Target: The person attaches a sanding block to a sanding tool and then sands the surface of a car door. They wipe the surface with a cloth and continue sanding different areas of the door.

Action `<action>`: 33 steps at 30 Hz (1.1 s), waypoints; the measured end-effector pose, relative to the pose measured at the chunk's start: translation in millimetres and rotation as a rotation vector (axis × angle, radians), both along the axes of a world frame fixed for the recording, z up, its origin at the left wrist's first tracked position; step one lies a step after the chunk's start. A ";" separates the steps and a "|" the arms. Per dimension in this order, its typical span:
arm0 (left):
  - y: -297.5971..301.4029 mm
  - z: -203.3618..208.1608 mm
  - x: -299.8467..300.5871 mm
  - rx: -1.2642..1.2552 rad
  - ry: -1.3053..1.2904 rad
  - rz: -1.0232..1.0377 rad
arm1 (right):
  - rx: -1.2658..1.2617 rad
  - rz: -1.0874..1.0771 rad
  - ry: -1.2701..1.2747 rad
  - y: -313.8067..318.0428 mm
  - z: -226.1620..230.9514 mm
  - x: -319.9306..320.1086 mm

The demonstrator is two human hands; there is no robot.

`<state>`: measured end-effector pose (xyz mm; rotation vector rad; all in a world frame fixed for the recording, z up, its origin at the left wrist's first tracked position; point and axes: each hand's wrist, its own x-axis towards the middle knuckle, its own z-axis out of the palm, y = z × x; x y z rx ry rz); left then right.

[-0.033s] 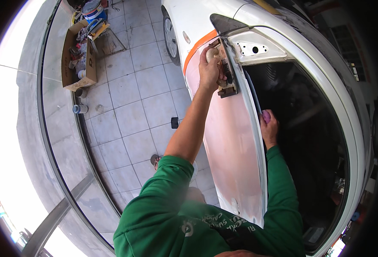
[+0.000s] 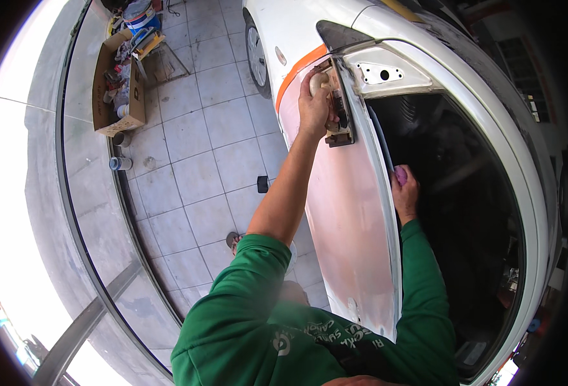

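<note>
My left hand is closed around the rounded handle of a long hand sanding block. The block lies along the upper front part of a car door, close to the window edge. Dull pink and whitish patches cover the door's outer face. At the window opening, my right hand grips a purple, soft-looking lump against the door's top edge. Its fingertips are partly hidden behind that lump. Orange tape borders the door's front, beside the white fender.
A cardboard box of rags and cups stands at the left, with a paint bucket beyond it. Two cans, one a blue-and-white can, sit nearby. A small black object lies on the tiled floor.
The sanding block and my left hand have shifted very slightly left and toward me. My right hand stays where it was.
</note>
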<state>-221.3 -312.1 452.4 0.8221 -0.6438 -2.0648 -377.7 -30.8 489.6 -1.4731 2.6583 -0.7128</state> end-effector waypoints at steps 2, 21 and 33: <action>-23.2 -13.5 1.9 0.094 0.006 0.130 | 0.012 0.057 0.042 -12.3 8.2 2.3; -24.7 -42.3 12.5 0.081 -0.041 0.179 | 0.038 0.041 -0.002 -9.5 5.0 3.3; 149.9 -23.8 16.6 0.003 -0.062 0.142 | 0.022 0.031 0.026 -2.3 3.4 -0.9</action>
